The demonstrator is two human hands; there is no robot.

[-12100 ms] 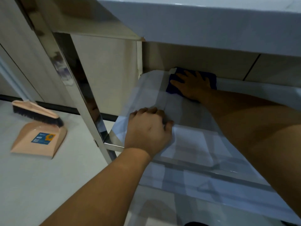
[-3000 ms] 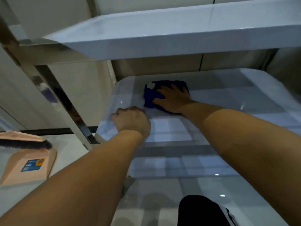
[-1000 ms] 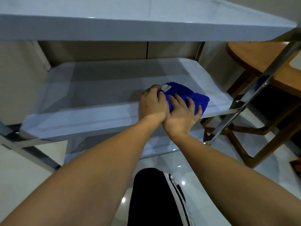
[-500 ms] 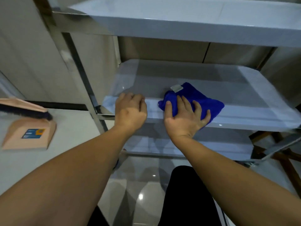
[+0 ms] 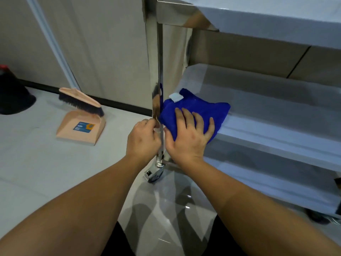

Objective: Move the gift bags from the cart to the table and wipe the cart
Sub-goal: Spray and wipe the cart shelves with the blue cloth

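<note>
A steel cart (image 5: 267,100) with several shelves stands on the right. A folded blue cloth (image 5: 199,109) with a white tag lies at the front left corner of its middle shelf. My right hand (image 5: 190,135) presses flat on the cloth, fingers spread. My left hand (image 5: 143,139) is at the cart's shiny front left post (image 5: 156,71), fingers curled against it at shelf height. No gift bags are in view.
A pink dustpan with a brush (image 5: 81,117) stands on the pale floor to the left. A dark object (image 5: 13,93) sits at the far left by the wall. A cart castor (image 5: 154,172) is below my hands.
My right hand slid the cloth left along the shelf's front edge to the corner post. My left hand moved from the shelf edge to the post. The view swung left.
</note>
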